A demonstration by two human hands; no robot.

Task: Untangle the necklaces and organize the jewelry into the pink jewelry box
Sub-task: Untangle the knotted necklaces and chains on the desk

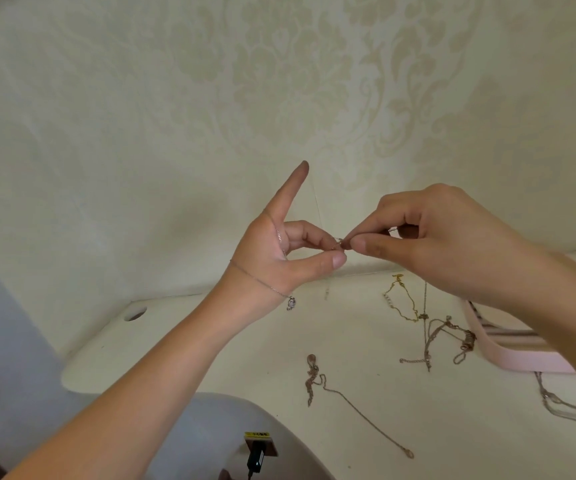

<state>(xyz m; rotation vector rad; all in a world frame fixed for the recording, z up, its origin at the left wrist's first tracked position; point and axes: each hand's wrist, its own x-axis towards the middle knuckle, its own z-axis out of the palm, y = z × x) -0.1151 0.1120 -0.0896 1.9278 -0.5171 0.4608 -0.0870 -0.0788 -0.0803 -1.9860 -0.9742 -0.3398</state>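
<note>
Both hands are raised above the white table. My left hand has its index finger pointing up, and its thumb and another finger pinch a thin silver necklace that loops round the wrist with a small pendant hanging. My right hand pinches the same chain's clasp end right next to the left fingertips. The pink jewelry box lies at the right, partly hidden by my right forearm. On the table lie a gold chain, a tangled chain cluster and a rose-gold chain.
More silver chains lie near the right edge below the box. A patterned cream wall stands directly behind the table. A round hole sits in the table's left corner. A black plug in a socket shows below the table's front edge.
</note>
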